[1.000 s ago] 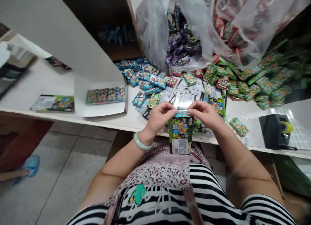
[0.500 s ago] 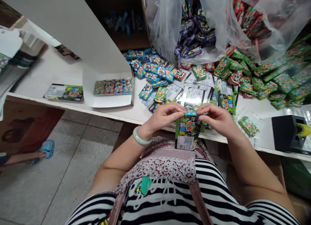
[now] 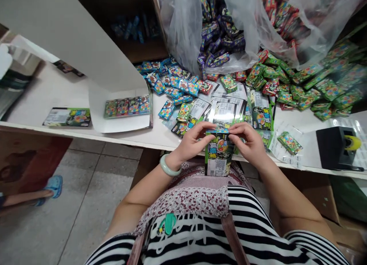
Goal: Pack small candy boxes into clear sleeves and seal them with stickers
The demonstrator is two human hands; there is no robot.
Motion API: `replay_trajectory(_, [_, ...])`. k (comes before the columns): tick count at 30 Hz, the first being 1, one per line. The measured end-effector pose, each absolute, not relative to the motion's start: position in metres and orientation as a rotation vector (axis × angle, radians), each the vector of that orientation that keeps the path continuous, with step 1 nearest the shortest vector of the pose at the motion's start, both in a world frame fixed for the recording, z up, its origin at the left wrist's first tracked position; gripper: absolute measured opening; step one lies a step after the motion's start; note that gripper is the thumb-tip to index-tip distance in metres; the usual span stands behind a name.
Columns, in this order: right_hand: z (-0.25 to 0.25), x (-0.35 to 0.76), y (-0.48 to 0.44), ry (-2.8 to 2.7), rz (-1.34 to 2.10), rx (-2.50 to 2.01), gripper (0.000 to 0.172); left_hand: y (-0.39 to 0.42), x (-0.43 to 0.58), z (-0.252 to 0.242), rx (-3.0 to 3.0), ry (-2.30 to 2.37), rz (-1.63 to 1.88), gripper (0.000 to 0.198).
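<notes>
Between my two hands hangs a printed candy packet (image 3: 220, 152), black and green with bright lettering and a white label at its lower end. My left hand (image 3: 195, 141) pinches its top left corner, with a pale green bangle on the wrist. At the top right corner, my right hand (image 3: 246, 141) grips the same edge with thumb and fingers. A blue strip shows along the top edge between the fingertips. Behind the hands, several similar flat packets (image 3: 261, 116) lie on the table, overlapping one another.
Small blue boxes (image 3: 187, 86) and green boxes (image 3: 329, 87) lie heaped at the back. Plastic bags hold purple boxes (image 3: 220, 39) and red boxes (image 3: 283, 15). A black tape dispenser (image 3: 332, 148) stands right; a curved white board (image 3: 120, 66) stands left. A person's foot in a blue sandal (image 3: 54, 185) shows below.
The camera view has shifted slightly, moving the table's things leftward. Both hands keep hold of the packet's top edge, and its printed front now faces me more squarely.
</notes>
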State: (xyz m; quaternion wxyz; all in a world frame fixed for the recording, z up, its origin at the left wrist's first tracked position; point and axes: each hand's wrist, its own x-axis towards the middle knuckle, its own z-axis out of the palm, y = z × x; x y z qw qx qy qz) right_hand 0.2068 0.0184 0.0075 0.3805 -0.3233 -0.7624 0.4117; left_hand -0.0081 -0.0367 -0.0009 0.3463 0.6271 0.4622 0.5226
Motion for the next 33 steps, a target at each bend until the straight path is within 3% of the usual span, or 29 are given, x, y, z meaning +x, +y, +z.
replay_trajectory(7, [-0.006,0.249,0.044,-1.854,1.248,-1.023,0.031,-0.025,-0.013,-0.010,1.606,1.280,1.443,0.004])
replay_trajectory(10, [-0.015,0.323,0.081,-1.723,0.847,-1.517,0.024,-0.015,-0.019,-0.021,1.614,1.297,1.497,0.007])
replay_trajectory(13, [-0.021,0.393,0.107,-1.740,0.376,-2.099,0.031,-0.010,-0.020,-0.028,1.620,1.304,1.532,0.013])
replay_trajectory(16, [-0.027,0.425,0.117,-1.820,0.289,-2.366,0.034,-0.010,-0.017,-0.029,1.603,1.330,1.534,0.015])
replay_trajectory(22, [-0.039,0.428,0.110,-1.850,0.346,-2.372,0.024,-0.008,-0.016,-0.026,1.605,1.334,1.525,0.014])
replay_trajectory(27, [-0.041,0.432,0.107,-1.799,0.357,-2.347,0.033,-0.010,-0.011,-0.021,1.535,1.365,1.504,0.014])
replay_trajectory(33, [-0.044,0.433,0.110,-1.704,0.432,-2.299,0.011,-0.016,-0.006,-0.013,1.480,1.402,1.485,0.011])
